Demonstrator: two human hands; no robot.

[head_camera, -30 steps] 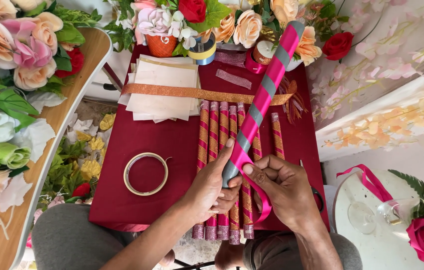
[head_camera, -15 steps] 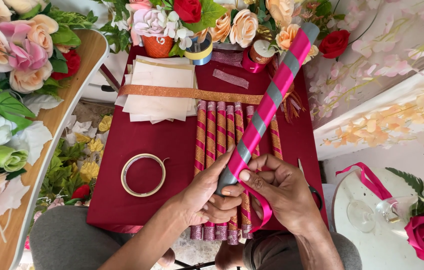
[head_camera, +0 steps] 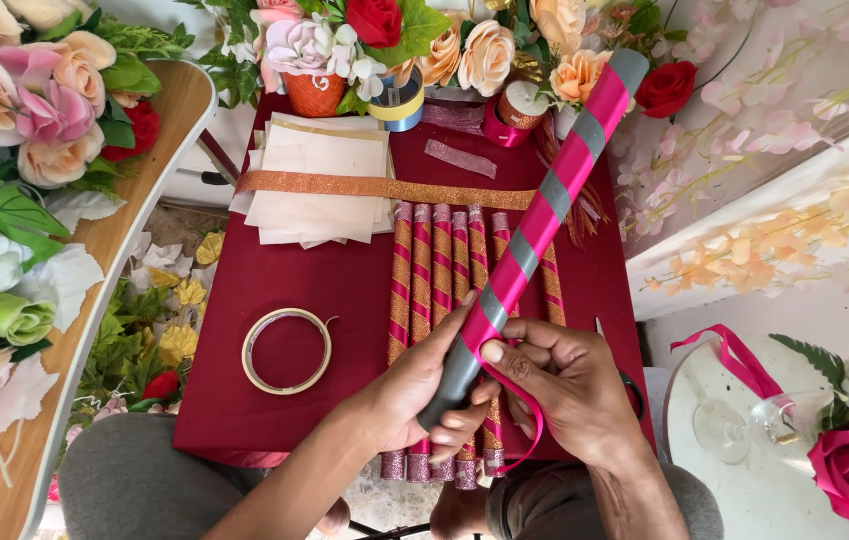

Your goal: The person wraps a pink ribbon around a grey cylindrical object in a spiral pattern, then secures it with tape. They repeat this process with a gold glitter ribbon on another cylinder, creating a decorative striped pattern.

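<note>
— What's nearest us?

— Both hands. The left hand has its fingers wrapped round the low end of one grey stick; the right hand pinches a pink ribbon against it, thumb on the wrap.

— Which way does the stick run?

— Slanting, long axis from the hands up and away to the right, its far tip over the flowers. Pink ribbon spirals round it with grey showing between.

— And under it?

— Six finished sticks that I can count, side by side, pointing straight away on the red table. Their near ends overhang the table's front edge. One tape ring lies left of them, open cloth around it.

— Farther?

— One stack of cream paper, one orange glitter strip lying crosswise, three ribbon rolls at the back edge.
</note>
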